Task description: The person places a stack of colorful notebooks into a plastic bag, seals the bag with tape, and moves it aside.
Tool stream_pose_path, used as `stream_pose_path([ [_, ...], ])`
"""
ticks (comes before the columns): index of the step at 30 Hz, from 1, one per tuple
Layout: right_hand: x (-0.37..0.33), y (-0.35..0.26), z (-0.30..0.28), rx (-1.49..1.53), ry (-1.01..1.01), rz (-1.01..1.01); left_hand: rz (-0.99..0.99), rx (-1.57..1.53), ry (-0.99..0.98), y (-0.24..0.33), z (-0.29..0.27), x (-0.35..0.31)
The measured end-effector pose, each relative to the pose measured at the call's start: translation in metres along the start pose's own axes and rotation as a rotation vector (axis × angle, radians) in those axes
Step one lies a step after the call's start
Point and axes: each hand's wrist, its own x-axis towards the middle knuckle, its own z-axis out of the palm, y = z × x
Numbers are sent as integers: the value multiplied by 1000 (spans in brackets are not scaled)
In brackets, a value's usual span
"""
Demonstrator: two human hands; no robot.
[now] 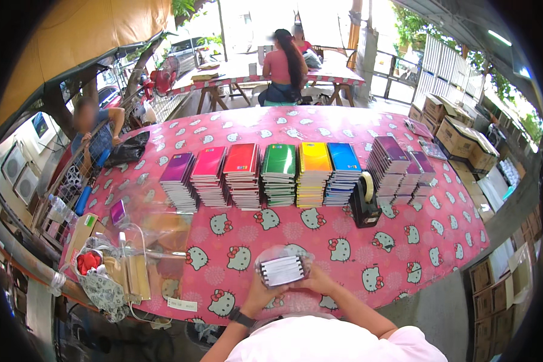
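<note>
One clear-wrapped bundle of small spiral notebooks in hand, six coloured stacks waiting

Both hands are at the near edge of the pink cat-print tablecloth (404, 241): the left hand (260, 295) grips the left end and the right hand (320, 282) closes on the right end of a small bundle of spiral notebooks in a clear plastic bag (282, 269), held just above the cloth. By the look of it, this bundle is mid-wrap, its bag not yet sealed. Well beyond it stand the purple (178, 180), magenta (209, 175), red (241, 174), green (279, 174), yellow (314, 172) and blue notebook stacks (342, 171), all tall, so plenty seems left. A black tape dispenser (364, 202) sits just right of them, beside darker wrapped-looking piles (398, 166), possibly finished bundles.
</note>
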Motion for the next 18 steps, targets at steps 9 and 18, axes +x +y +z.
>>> stream_pose_path([
  [9,44,-66,-12,42,191,-72,95,-108,99,55,-21,45],
  [18,60,-138,-30,-871,153,-272,368,728,231,136,-11,61],
])
